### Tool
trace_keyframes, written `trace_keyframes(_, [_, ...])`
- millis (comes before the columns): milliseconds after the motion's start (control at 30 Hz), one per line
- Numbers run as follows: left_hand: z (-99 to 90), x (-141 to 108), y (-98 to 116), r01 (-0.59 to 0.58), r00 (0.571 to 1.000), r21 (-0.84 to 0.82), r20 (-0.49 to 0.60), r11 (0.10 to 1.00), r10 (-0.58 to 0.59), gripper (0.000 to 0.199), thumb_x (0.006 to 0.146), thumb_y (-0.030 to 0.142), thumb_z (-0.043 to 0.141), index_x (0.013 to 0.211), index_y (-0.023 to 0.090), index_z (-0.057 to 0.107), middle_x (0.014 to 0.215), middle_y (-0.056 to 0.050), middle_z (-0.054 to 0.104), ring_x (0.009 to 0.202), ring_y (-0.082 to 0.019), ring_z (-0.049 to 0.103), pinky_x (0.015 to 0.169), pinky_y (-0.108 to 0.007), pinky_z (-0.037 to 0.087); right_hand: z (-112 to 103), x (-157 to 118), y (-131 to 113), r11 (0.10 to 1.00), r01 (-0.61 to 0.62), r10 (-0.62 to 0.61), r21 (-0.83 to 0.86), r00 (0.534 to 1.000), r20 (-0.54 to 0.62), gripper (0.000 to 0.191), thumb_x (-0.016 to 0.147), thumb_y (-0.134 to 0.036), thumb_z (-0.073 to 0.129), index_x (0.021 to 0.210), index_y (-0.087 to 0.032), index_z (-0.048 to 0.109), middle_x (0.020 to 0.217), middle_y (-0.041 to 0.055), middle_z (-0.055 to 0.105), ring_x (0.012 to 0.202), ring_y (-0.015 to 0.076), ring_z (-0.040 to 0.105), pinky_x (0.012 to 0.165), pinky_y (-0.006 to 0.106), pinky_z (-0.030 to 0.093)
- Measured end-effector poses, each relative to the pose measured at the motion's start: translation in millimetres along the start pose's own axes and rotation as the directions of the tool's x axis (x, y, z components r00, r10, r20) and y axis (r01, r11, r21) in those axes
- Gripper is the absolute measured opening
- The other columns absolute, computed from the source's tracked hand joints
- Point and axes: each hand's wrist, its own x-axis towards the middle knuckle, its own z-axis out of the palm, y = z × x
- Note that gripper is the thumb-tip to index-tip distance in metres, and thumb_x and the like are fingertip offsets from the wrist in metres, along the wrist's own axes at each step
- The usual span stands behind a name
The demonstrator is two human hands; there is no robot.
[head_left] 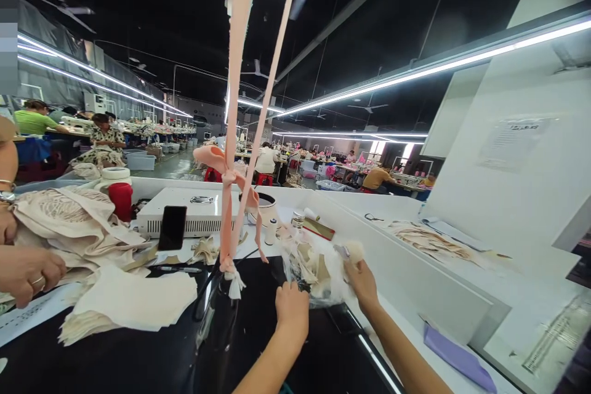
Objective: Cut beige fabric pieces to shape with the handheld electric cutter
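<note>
A clear plastic bag (340, 292) with cream fabric scraps (318, 268) inside lies on the far part of the black table surface. My left hand (292, 311) is closed at the bag's near left edge, fingers curled over the plastic. At the bag's right side my right hand (362, 283) is closed too, pinching its edge beside a pale cream bit (353, 251) that I cannot make out clearly. Peach fabric strips (233, 104), knotted low down, hang left of the bag.
Another person's hand (30, 274) rests by a heap of cream fabric (78, 215) at left. Stacked cream pieces (133, 301) lie nearby. Behind stand a phone (172, 228), a white box (157, 203) and a small white bottle (271, 232). A purple cloth (457, 360) lies right.
</note>
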Motion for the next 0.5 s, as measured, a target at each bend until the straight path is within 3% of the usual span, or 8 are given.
trace_keyframes(133, [-0.3, 0.2, 1.1, -0.003, 1.0, -0.003, 0.0, 1.0, 0.003, 0.032, 0.099, 0.008, 0.048, 0.108, 0.016, 0.078, 0.118, -0.014, 0.069, 0.115, -0.03, 0.059, 0.092, -0.041, 0.044, 44.2, -7.1, -15.6, 0.99, 0.048, -0.062, 0.134, 0.993, 0.104, 0.025, 0.101, -0.033, 0.066, 0.12, -0.017, 0.066, 0.118, 0.0073, 0.07, 0.094, 0.0197, 0.071, 0.08, 0.037, 0.063])
trace_keyframes(233, [-2.1, -0.2, 1.0, -0.002, 1.0, -0.005, -0.01, 1.0, 0.002, 0.035, 0.1, 0.009, 0.045, 0.11, 0.016, 0.078, 0.119, -0.016, 0.068, 0.116, -0.032, 0.06, 0.092, -0.041, 0.046, 86.6, -16.2, -10.0, 0.981, -0.037, -0.007, 0.189, 0.974, 0.227, 0.026, 0.101, -0.034, 0.067, 0.12, -0.015, 0.066, 0.111, 0.0065, 0.07, 0.088, 0.0184, 0.071, 0.075, 0.035, 0.063])
trace_keyframes(300, [-4.1, -1.2, 0.0, 0.006, 1.0, -0.005, -0.023, 1.0, -0.006, 0.037, 0.1, 0.008, 0.044, 0.111, 0.016, 0.078, 0.119, -0.016, 0.067, 0.116, -0.031, 0.06, 0.092, -0.039, 0.048, 102.7, -21.0, 3.4, 0.975, -0.106, 0.052, 0.193, 0.964, 0.262, 0.026, 0.101, -0.034, 0.067, 0.119, -0.015, 0.066, 0.11, 0.0062, 0.07, 0.087, 0.018, 0.071, 0.074, 0.034, 0.063])
trace_keyframes(400, [-7.3, -2.8, -2.0, 0.021, 0.999, -0.009, -0.046, 1.0, -0.022, 0.039, 0.099, 0.006, 0.043, 0.113, 0.016, 0.078, 0.121, -0.017, 0.065, 0.116, -0.029, 0.061, 0.09, -0.037, 0.052, 98.0, -20.7, 29.1, 0.97, -0.174, 0.134, 0.172, 0.965, 0.226, 0.028, 0.102, -0.035, 0.066, 0.121, -0.015, 0.065, 0.113, 0.007, 0.07, 0.09, 0.0191, 0.071, 0.076, 0.036, 0.063])
trace_keyframes(500, [-8.9, -3.7, -1.1, 0.017, 0.998, -0.019, -0.059, 1.0, -0.018, 0.041, 0.097, 0.004, 0.042, 0.113, 0.017, 0.078, 0.12, -0.016, 0.065, 0.115, -0.028, 0.06, 0.09, -0.035, 0.054, 68.7, -9.1, 48.5, 0.98, -0.149, 0.132, 0.133, 0.983, 0.13, 0.03, 0.102, -0.036, 0.066, 0.123, -0.016, 0.064, 0.115, 0.0076, 0.069, 0.092, 0.02, 0.071, 0.078, 0.038, 0.063])
